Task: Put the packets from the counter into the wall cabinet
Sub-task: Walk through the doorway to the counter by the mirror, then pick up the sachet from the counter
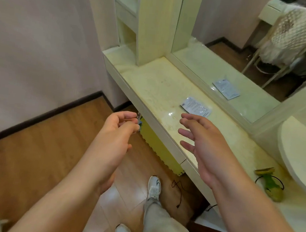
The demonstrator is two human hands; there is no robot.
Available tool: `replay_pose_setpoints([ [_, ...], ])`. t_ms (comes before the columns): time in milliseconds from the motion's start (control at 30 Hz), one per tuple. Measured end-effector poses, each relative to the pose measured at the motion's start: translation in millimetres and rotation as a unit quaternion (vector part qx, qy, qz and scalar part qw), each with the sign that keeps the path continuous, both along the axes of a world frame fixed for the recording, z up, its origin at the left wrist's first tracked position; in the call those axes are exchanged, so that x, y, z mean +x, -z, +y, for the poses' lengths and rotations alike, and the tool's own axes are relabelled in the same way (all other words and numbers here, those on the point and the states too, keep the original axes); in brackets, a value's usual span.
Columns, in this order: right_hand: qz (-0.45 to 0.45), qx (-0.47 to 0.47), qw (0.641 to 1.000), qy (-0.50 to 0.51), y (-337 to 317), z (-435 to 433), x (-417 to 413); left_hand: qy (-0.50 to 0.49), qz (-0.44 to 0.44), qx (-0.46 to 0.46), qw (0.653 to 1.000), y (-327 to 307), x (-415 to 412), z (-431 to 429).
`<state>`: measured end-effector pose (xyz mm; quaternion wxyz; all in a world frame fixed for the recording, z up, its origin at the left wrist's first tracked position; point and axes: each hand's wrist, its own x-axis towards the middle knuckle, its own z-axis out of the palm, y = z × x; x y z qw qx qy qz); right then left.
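Observation:
A flat silvery packet (pixel 196 108) with small print lies on the pale yellow counter (pixel 157 86), close to the mirror frame. My right hand (pixel 203 145) hovers just short of it, fingers spread, holding nothing. Off the counter's front edge, my left hand (pixel 117 131) hangs over the wooden floor with fingers loosely curled and nothing in it. The tall cream cabinet (pixel 152 21) with open shelves rises from the counter's far left end. The mirror (pixel 249 50) shows the packet's reflection.
A green and yellow object with a black cord (pixel 269 184) lies on the counter at the right, beside a round white basin (pixel 298 161). A yellow foam mat (pixel 159 152) stands under the counter. My feet in white shoes are on the floor below.

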<state>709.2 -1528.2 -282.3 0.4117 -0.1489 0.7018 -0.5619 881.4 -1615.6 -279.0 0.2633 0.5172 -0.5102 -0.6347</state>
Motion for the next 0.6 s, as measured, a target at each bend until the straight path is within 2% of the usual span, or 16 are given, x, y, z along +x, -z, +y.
replay_pose_setpoints([
  [300, -0.022, -0.022, 0.999, 0.024, 9, -63, -93, 0.042, -0.04, -0.03, 0.998, -3, -105, -67],
  [467, -0.026, -0.001, 0.998, 0.048, 18, -88, -151, 0.077, -0.037, -0.087, 0.993, -1, -166, -93],
  [600, -0.027, 0.024, 0.997, 0.073, 31, -96, -185, 0.106, -0.025, -0.082, 0.991, 13, -206, -106],
])
